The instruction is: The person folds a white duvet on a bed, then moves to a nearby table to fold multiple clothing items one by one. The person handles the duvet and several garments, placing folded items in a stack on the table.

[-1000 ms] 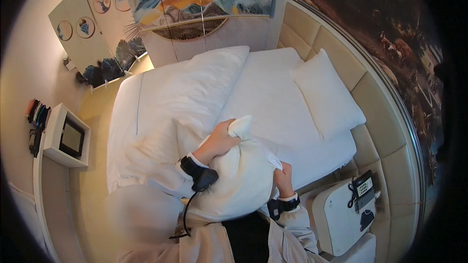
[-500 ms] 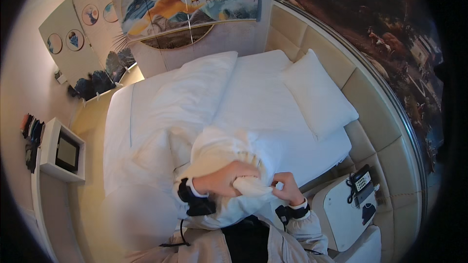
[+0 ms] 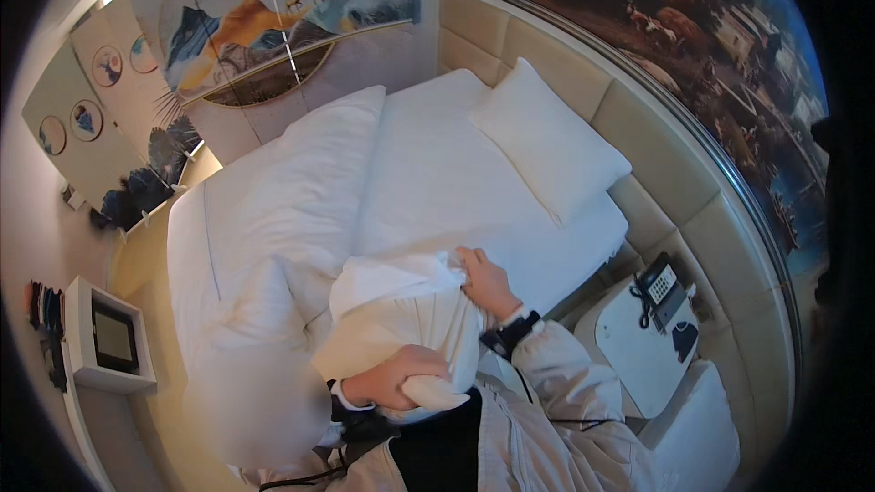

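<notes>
Half a second ago the two hands met at the near corner of the cream pillow (image 3: 392, 333); now they are apart. The right grip (image 3: 490, 284) has gone forward to its far right side, and the left grip (image 3: 399, 377) has come down nearer the body. The left is curled closed around the near corner, which pokes out past the fingers; the right is pinched closed on the edge of the white cloth (image 3: 387, 281) over the pillow's far end. The pillow's bulk lies between and left of them, at the near edge of the bed (image 3: 424, 169), well apart from the other pillow (image 3: 551, 141) by the headboard (image 3: 633, 132).
</notes>
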Available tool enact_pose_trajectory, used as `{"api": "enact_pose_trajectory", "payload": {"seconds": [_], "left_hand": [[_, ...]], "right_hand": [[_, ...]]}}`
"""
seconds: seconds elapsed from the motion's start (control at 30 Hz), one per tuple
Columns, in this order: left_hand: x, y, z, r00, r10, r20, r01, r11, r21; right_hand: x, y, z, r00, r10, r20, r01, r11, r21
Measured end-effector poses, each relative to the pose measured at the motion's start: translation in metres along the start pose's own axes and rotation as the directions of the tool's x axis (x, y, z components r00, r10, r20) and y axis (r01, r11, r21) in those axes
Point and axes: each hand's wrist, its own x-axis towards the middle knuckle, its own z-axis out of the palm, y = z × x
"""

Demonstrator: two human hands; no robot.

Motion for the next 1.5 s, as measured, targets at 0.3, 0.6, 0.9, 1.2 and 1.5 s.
{"api": "enact_pose_trajectory", "payload": {"seconds": [0.3, 0.6, 0.9, 1.2, 1.5], "left_hand": [[-0.062, 0.046, -0.046, 0.988, -0.113, 0.106, 0.105, 0.991, 0.078], [-0.068, 0.021, -0.075, 0.947, -0.275, 0.165, 0.309, 0.921, -0.238], [-0.015, -0.084, -0.044, 0.724, -0.690, -0.012, 0.628, 0.651, 0.426], [-0.085, -0.205, -0.047, 0.644, -0.673, -0.364, 0.746, 0.657, 0.107], [0.072, -0.021, -0.069, 0.952, -0.278, -0.125, 0.304, 0.894, 0.329]], "right_hand": [[-0.039, 0.172, 0.058, 0.885, 0.389, -0.255, -0.436, 0.885, -0.164], [-0.123, 0.161, 0.098, 0.760, 0.614, -0.211, -0.641, 0.761, -0.096], [-0.153, 0.186, 0.120, 0.843, 0.491, -0.219, -0.511, 0.859, -0.039], [-0.148, 0.166, 0.137, 0.857, 0.488, -0.166, -0.470, 0.872, 0.138], [-0.115, 0.087, 0.081, 0.856, 0.306, 0.416, -0.517, 0.512, 0.686]]}}
